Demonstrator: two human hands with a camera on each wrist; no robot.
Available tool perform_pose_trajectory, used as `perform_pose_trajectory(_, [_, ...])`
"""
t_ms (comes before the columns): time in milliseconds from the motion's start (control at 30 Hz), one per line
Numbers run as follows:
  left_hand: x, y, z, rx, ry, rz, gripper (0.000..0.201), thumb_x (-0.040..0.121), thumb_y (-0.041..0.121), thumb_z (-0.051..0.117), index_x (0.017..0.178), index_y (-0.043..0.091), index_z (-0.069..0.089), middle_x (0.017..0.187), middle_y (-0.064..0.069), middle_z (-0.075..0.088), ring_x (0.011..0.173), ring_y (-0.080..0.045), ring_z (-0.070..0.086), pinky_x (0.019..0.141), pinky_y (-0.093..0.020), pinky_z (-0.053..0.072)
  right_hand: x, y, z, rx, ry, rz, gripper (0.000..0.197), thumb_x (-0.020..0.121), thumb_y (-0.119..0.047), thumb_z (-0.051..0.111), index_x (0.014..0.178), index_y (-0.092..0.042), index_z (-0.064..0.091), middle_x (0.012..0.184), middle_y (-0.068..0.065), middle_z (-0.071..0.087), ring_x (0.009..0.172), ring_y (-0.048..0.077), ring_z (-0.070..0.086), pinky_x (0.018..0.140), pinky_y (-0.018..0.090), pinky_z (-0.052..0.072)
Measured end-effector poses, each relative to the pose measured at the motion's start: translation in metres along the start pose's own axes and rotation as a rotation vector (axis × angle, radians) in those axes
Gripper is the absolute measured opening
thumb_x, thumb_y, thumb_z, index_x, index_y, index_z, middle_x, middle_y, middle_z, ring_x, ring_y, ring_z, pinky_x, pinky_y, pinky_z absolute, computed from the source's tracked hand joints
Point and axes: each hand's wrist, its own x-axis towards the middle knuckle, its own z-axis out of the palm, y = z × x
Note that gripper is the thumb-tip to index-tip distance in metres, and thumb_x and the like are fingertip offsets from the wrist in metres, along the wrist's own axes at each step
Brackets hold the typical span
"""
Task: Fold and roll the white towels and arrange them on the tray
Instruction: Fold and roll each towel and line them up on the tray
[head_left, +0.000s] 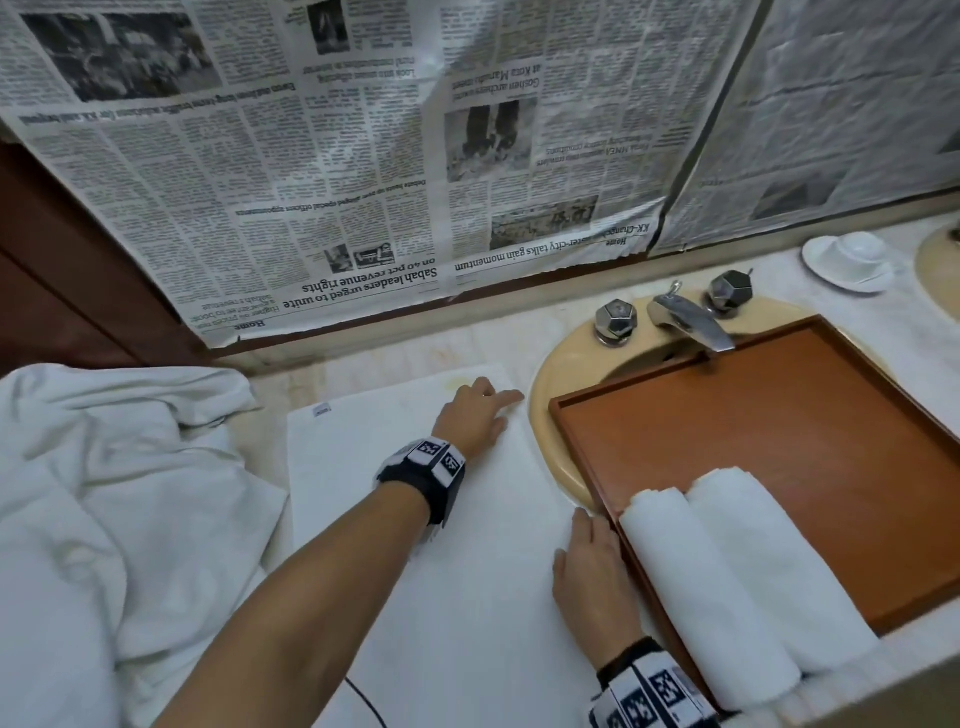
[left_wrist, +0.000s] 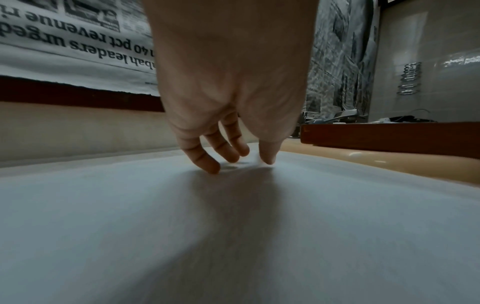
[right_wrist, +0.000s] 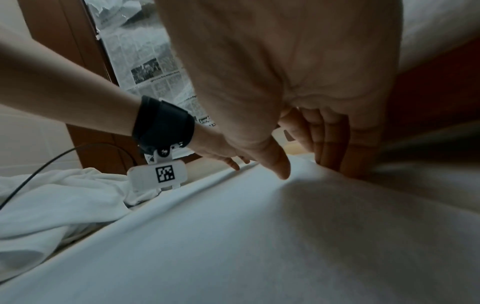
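A white towel lies spread flat on the counter. My left hand presses its far right corner with straight fingers. My right hand lies flat on the towel's right edge, against the side of the wooden tray. Two rolled white towels lie side by side at the tray's near left end. Neither hand holds anything.
A heap of unfolded white towels fills the counter's left. The tray rests over a beige sink with a chrome faucet. A cup and saucer stand at the far right. Newspaper covers the wall behind.
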Motion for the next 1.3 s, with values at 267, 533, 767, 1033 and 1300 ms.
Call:
perform_pose_trajectory(267, [0.020,0.003,0.000,-0.007,-0.045,-0.042,0.020,0.098,0.022,0.050,0.115,0.023,0.059,0.109,-0.007,0.052,0.102,-0.030,0.055,0.086,-0.042,0.049,0.005,-0.005,-0.002,0.073,0.050,-0.047,0.030,0.059,-0.001,0.079,0.071,-0.011,0.054,0.072,0.006,0.055,0.060,0.025,0.059,0.050,0.028,0.046])
perform_pose_trajectory(533, [0.001,-0.011,-0.014,-0.138,0.116,-0.112,0.017,0.092,0.013,0.053,0.107,0.016,0.059,0.099,-0.004,0.066,0.092,-0.027,0.058,0.081,-0.039,0.050,-0.008,0.009,-0.010,0.353,0.041,0.011,0.020,0.087,-0.010,0.064,0.088,-0.020,0.047,0.084,-0.002,0.058,0.081,0.023,0.059,0.072,0.037,0.047])
perform_pose_trajectory(767, [0.012,0.007,-0.008,-0.175,0.180,-0.127,0.020,0.096,0.016,0.054,0.113,0.013,0.065,0.106,-0.009,0.071,0.100,-0.029,0.064,0.084,-0.035,0.049,-0.016,0.010,-0.026,0.435,0.069,0.094,0.014,0.085,-0.013,0.068,0.080,-0.016,0.055,0.068,-0.005,0.053,0.066,0.013,0.052,0.063,0.033,0.040])
perform_pose_trajectory(1033, [0.006,0.018,-0.027,-0.425,0.334,-0.136,0.016,0.094,0.013,0.059,0.104,0.013,0.071,0.105,-0.006,0.073,0.102,-0.024,0.065,0.092,-0.037,0.050,-0.025,-0.014,-0.065,0.390,0.124,0.070,0.021,0.087,-0.018,0.063,0.075,-0.024,0.048,0.057,-0.006,0.047,0.057,0.011,0.049,0.054,0.031,0.039])
perform_pose_trajectory(1300, [-0.073,-0.060,-0.091,-0.555,0.367,-0.198,0.021,0.093,0.030,0.060,0.104,0.021,0.076,0.105,0.005,0.074,0.094,-0.012,0.070,0.087,-0.032,0.057,-0.053,-0.103,-0.067,0.327,-0.033,-0.144,0.013,0.085,-0.019,0.057,0.082,-0.020,0.045,0.060,-0.003,0.052,0.064,0.023,0.054,0.062,0.041,0.043])
